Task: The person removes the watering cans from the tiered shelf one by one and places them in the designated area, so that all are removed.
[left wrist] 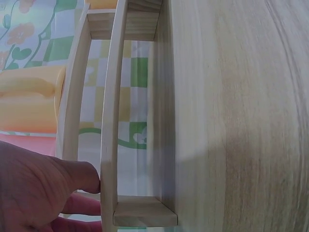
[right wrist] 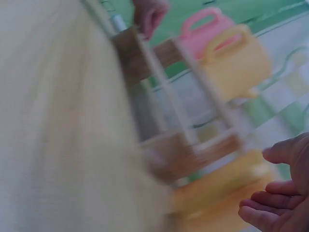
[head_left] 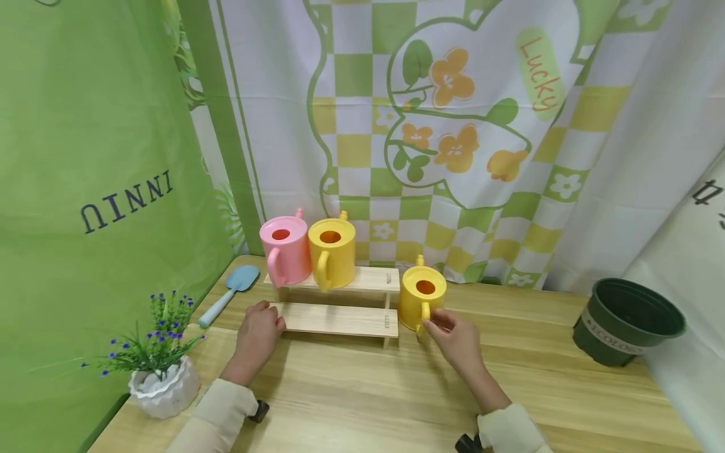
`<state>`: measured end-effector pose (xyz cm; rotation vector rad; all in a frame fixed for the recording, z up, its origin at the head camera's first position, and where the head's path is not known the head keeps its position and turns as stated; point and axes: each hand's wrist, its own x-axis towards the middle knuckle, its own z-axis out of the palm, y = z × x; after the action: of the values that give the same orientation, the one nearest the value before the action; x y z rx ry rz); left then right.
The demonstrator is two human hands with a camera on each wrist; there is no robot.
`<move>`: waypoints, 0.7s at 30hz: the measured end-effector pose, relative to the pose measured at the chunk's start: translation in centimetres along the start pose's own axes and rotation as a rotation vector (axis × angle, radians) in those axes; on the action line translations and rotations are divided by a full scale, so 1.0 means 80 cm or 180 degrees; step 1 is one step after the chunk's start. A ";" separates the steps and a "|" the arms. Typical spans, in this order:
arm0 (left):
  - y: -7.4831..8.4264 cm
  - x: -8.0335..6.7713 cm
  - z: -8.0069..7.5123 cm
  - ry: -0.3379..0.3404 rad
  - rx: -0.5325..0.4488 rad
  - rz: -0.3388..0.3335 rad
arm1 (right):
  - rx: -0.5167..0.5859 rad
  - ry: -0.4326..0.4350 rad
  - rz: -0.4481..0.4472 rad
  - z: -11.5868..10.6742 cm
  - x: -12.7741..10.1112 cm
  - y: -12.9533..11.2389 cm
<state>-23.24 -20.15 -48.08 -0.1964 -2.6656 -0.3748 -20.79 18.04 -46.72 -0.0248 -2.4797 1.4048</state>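
A two-tier wooden shelf (head_left: 334, 318) stands on the table. My left hand (head_left: 260, 330) holds the left end of its lower board, thumb (left wrist: 84, 177) against the edge and fingers bent behind it. On the upper board sit a pink watering can (head_left: 289, 255) and a yellow watering can (head_left: 334, 258) side by side, handles facing me. Another yellow watering can (head_left: 416, 308) stands on the table just right of the shelf. Beside its handle is my right hand (head_left: 457, 340); in the right wrist view its thumb and fingers (right wrist: 263, 216) are spread apart, holding nothing.
A blue hand trowel (head_left: 232, 289) lies left of the shelf. At the front left stands a white pot (head_left: 167, 390) with purple flowers. A dark green plant pot (head_left: 620, 327) is on the right side of the table. A patterned curtain (head_left: 362, 151) hangs behind.
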 end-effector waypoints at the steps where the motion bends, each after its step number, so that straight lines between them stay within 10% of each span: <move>1: 0.000 0.000 0.001 0.0005 0.0004 -0.0003 | 0.0053 0.0058 -0.0061 -0.006 0.001 -0.008; 11: -0.002 0.004 -0.002 0.0085 0.0041 0.0042 | 0.0690 0.0130 -0.1081 0.013 0.025 -0.137; 21: -0.004 0.000 0.006 0.0228 -0.0007 0.0058 | 0.0802 -0.0549 -0.0759 0.118 0.042 -0.179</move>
<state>-23.51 -20.33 -48.54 -0.2040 -2.5915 -0.3721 -24.64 3.15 -38.40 0.4468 -2.3194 1.6578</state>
